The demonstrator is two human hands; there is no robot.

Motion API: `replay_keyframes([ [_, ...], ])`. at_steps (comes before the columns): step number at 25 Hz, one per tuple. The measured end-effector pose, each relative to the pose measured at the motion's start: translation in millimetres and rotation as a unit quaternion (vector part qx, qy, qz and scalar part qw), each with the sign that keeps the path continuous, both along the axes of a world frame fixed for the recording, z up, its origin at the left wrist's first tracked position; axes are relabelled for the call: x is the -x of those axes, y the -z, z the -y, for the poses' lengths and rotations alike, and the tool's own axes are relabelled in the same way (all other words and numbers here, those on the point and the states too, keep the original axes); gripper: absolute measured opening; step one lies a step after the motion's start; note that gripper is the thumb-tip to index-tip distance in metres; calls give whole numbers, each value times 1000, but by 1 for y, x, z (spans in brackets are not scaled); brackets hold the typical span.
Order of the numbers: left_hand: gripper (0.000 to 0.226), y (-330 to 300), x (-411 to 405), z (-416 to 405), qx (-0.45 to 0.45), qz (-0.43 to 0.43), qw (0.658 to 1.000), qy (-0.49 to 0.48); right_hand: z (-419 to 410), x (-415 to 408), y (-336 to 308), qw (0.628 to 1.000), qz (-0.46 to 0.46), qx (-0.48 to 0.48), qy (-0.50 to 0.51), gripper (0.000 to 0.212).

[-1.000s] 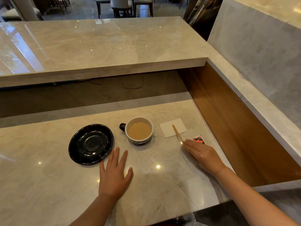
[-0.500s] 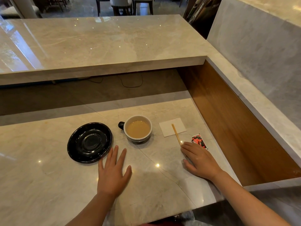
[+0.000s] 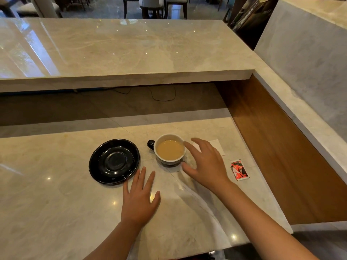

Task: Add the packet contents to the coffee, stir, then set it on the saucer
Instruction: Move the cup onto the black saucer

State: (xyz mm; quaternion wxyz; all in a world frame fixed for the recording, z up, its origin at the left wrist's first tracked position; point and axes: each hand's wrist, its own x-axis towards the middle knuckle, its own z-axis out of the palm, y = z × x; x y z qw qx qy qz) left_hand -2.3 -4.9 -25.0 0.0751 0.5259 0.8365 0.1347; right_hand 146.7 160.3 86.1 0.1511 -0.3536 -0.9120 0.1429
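A cup with a dark outside, white inside and milky coffee stands on the marble counter, its handle pointing left. Left of it lies an empty black saucer. A red packet lies flat on the counter to the right. My right hand hovers open just right of the cup, fingers spread toward its rim, holding nothing. It covers most of a white napkin; the wooden stirrer is hidden. My left hand rests flat on the counter in front of the saucer and cup.
A raised marble bar top overhangs the back of the work counter. A wooden side panel walls the right side. The counter's front edge runs close to my arms. Chairs stand far behind the bar.
My right hand has left the spot beside the packet and stirrer and moved left and forward to the cup, now covering the napkin and stirrer. My left hand stays flat.
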Motion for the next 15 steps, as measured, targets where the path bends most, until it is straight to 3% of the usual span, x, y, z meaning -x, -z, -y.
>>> replay_keyframes([
  [5, 63, 0, -1, -2, 1, 2, 1000, -9, -2, 65, -6, 988, 146, 54, -22, 87],
  [8, 63, 2, 1, -1, 0, -2, 1000, -9, -10, 80, -4, 976, 205, 75, -30, 92],
  [15, 63, 4, 1, 0, 1, -3, 1000, -3, -30, 89, -9, 962, 247, 103, -53, 94],
])
